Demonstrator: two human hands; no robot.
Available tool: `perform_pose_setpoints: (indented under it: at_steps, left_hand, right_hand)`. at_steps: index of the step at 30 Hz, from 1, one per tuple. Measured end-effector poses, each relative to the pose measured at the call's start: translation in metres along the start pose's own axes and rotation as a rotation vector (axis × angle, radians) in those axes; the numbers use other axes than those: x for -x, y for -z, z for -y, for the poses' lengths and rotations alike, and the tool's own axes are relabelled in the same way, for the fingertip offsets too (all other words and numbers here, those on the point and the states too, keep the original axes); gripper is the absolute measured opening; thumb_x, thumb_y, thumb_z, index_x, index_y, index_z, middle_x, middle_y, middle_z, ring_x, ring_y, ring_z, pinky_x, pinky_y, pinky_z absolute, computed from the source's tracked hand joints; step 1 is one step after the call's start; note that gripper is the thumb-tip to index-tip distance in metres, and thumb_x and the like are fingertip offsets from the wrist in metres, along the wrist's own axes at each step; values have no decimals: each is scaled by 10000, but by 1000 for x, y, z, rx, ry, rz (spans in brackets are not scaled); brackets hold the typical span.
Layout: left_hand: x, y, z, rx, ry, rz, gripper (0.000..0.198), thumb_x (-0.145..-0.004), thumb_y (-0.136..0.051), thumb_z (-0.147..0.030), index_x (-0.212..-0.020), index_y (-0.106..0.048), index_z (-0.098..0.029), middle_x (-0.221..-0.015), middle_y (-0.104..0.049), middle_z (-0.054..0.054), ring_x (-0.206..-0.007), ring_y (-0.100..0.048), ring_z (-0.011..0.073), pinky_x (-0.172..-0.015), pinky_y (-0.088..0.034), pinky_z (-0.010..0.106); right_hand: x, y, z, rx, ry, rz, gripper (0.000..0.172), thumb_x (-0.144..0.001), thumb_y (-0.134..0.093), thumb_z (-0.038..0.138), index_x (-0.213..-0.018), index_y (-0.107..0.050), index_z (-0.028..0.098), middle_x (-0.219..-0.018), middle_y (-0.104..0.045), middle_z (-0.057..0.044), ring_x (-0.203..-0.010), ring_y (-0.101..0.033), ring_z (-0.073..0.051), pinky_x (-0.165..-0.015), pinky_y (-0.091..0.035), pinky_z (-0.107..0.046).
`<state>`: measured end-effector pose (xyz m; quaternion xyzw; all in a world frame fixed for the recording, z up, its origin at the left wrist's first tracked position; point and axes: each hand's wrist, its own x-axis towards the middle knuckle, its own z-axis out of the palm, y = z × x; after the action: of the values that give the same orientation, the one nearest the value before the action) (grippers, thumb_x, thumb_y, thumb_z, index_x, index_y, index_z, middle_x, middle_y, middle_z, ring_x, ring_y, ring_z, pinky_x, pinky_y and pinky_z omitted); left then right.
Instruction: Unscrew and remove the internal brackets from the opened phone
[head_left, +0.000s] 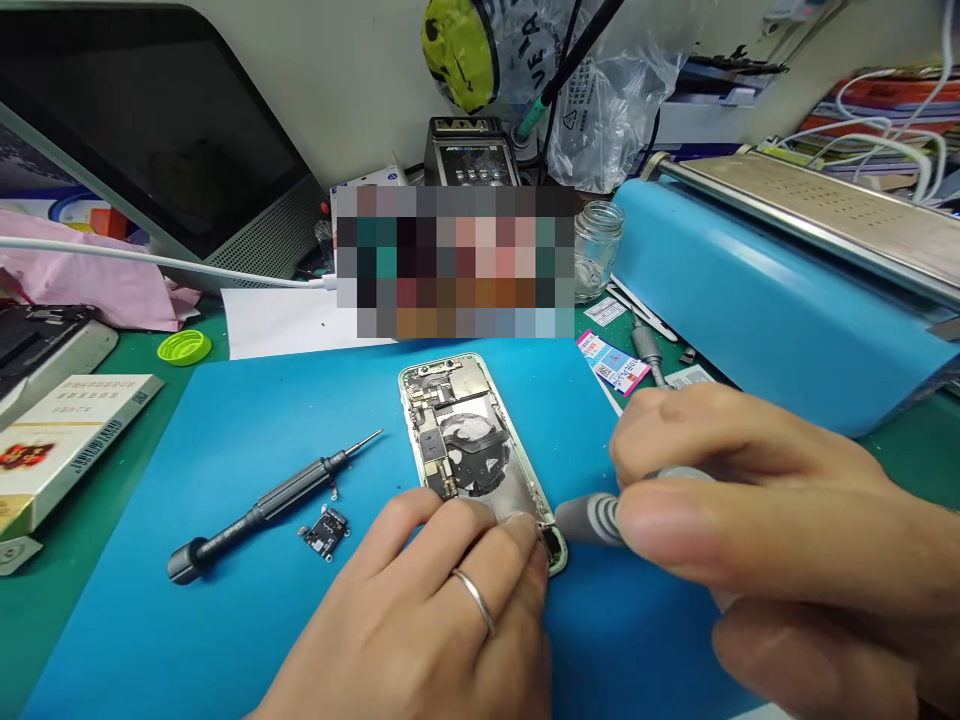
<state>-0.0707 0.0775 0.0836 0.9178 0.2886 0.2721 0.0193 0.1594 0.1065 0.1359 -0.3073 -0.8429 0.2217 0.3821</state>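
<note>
An opened phone [469,430] lies on the blue mat, its inner parts, flat cables and a torn dark disc exposed. My left hand [442,610], with a ring on one finger, rests over the phone's near end. Its fingers are drawn together and press on the frame; their tips and that end are partly hidden. In my right hand [772,520] a grey ridged screwdriver [589,520] is gripped between thumb and fingers. The tool's front end is beside the phone's near right corner; whether it touches cannot be made out. A small black module [327,532] lies left of the phone.
A dark screwdriver [277,505] lies on the blue mat [217,440]. At left are a cigarette box [75,440], green lid [184,347] and monitor [142,120]. Behind stand a glass jar [600,245] and a pixelated patch; a blue-covered machine [757,280] is at right.
</note>
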Motion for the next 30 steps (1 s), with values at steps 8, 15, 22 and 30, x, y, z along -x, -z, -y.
perform_pose_setpoints:
  at_steps: [8, 15, 22, 30]
  left_hand:
    - [0, -1, 0, 29, 6, -14, 263, -1045, -505, -130, -1043, -765, -163, -1038, -772, -10, -887, -694, 173, -761, -461, 370]
    - [-1, -2, -4, 23, 14, -29, 261, -1024, -511, -115, -1052, -768, -155, -991, -766, 0, -814, -681, 173, -674, -472, 355]
    - [-5, -4, -6, 30, 48, -73, 240, -995, -531, -129, -921, -755, -168, -907, -749, 2, -736, -645, 176, -600, -459, 360]
    - [-9, -23, -2, 42, 58, -414, 366, -1073, -412, -157, -857, -705, -185, -886, -759, -23, -721, -602, 154, -587, -419, 350]
  right_hand:
    - [-2, 0, -8, -14, 206, 13, 390, -1028, -562, 218, -1330, -703, 422, -962, -688, 7, -787, -714, -134, -706, -624, -237]
    - [-16, -5, -3, -6, 274, -75, 334, -1025, -543, 211, -1246, -764, 329, -783, -740, -10, -677, -692, -137, -601, -610, -227]
    - [-14, -4, -11, -41, 303, 1, 646, -818, -634, -38, -1312, -713, 371, -939, -761, 10, -883, -740, -176, -714, -640, -250]
    - [-7, -8, -18, -77, 272, 10, 585, -794, -631, 37, -1345, -634, 230, -1046, -694, -75, -906, -725, -175, -767, -648, -265]
